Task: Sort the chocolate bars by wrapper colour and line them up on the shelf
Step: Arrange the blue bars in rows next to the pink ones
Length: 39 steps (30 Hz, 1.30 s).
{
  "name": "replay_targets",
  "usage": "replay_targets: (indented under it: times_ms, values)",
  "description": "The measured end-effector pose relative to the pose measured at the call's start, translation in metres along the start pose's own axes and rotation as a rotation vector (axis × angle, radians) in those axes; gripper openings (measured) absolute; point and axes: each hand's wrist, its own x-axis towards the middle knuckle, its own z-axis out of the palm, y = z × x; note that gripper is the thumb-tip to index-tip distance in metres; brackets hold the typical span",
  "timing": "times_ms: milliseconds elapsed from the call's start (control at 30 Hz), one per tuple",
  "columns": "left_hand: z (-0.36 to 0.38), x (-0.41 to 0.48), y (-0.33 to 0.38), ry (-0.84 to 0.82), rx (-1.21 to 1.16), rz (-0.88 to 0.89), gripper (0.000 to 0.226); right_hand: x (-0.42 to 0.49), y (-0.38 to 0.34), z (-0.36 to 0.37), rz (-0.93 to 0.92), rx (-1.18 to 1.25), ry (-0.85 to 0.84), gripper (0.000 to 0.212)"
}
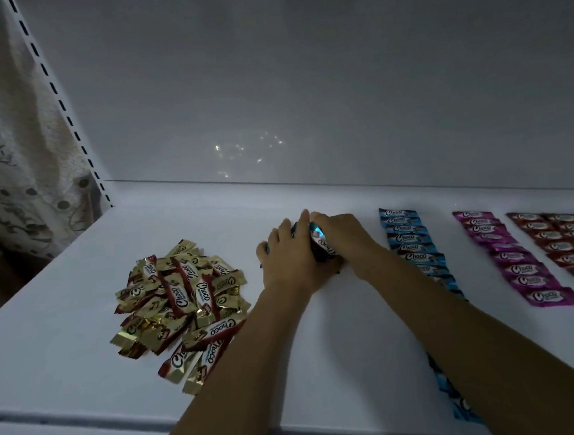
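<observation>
Dozens of gold and brown bars (178, 294) lie heaped on the left of the white shelf (48, 339). Just beside the heap, my left hand (289, 258) and right hand (342, 237) meet, fingers curled round a bunch of blue bars (320, 245) held between them on the shelf. Right of my hands run 1 blue row (415, 245), 1 purple row (515, 261), then 2 red columns (569, 243).
</observation>
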Motion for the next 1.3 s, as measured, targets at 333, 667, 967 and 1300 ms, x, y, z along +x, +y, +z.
replay_targets:
  times_ms: [333, 667, 967, 1300]
  values:
    - [-0.014, 0.013, 0.004, 0.198, 0.125, 0.15, 0.055, -0.003, 0.004, 0.0, -0.03, 0.302, 0.019, 0.031]
    - [-0.018, 0.009, -0.01, 0.334, -0.49, -0.052, 0.042, -0.013, 0.002, 0.013, -0.084, 0.442, -0.081, 0.022]
    - [-0.048, 0.014, 0.01, 0.3, -1.225, -0.162, 0.034, -0.022, -0.02, 0.023, 0.031, 0.902, -0.06, 0.023]
    - [-0.044, 0.004, 0.02, 0.29, -1.281, -0.381, 0.017, -0.04, -0.023, 0.015, -0.139, 0.4, -0.06, 0.03]
